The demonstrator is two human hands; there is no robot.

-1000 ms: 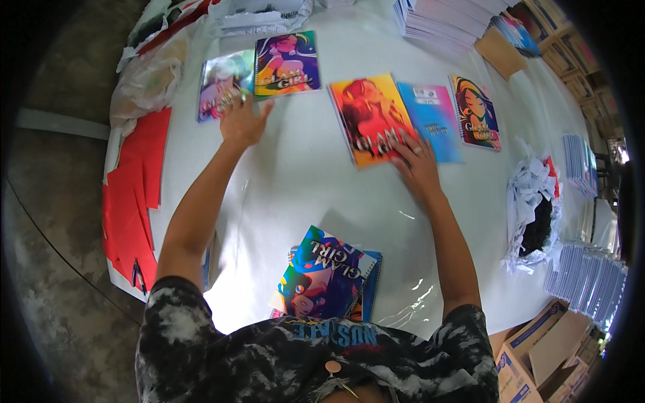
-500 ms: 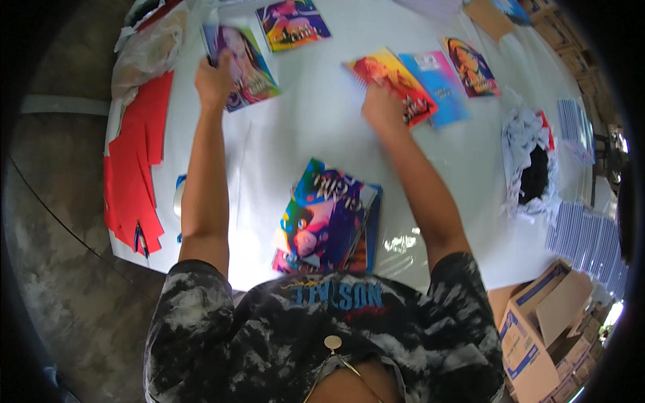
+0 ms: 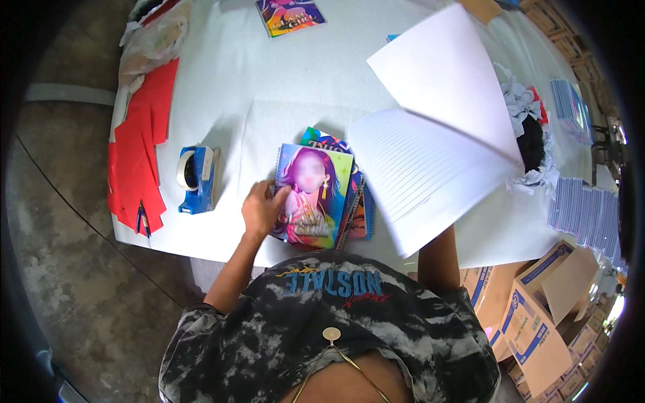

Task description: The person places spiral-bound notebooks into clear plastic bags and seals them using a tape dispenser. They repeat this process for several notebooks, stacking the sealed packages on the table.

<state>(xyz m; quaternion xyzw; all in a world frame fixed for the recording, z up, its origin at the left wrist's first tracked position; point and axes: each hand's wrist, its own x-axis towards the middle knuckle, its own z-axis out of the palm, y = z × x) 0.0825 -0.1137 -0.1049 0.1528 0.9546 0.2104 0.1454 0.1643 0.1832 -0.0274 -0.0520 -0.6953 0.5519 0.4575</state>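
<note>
My left hand [image 3: 262, 207] is closed on the left edge of a spiral notebook [image 3: 316, 195], its thumb on the cover of a purple-haired figure. That notebook lies over a small pile of colourful notebooks [image 3: 366, 213] near the table's front edge. To the right, an open notebook [image 3: 437, 174] is held up with its lined white pages splayed. My right forearm [image 3: 440, 262] reaches up behind those pages, which cover the hand and its fingers. Farther back on the table lies another notebook [image 3: 290, 16] with a purple and yellow cover.
A blue tape dispenser [image 3: 199, 180] stands left of my left hand. Red sheets [image 3: 138, 144] and a pen [image 3: 143, 220] lie along the left edge. At right are crumpled white paper around a dark opening [image 3: 534, 144], stacked notebooks [image 3: 584, 225] and, below the table edge, cardboard boxes [image 3: 537, 336].
Both hands have come back toward me from the far side, each bringing a notebook. The left one now lies on the pile; the right one has fallen open. The far right notebooks are mostly covered.
</note>
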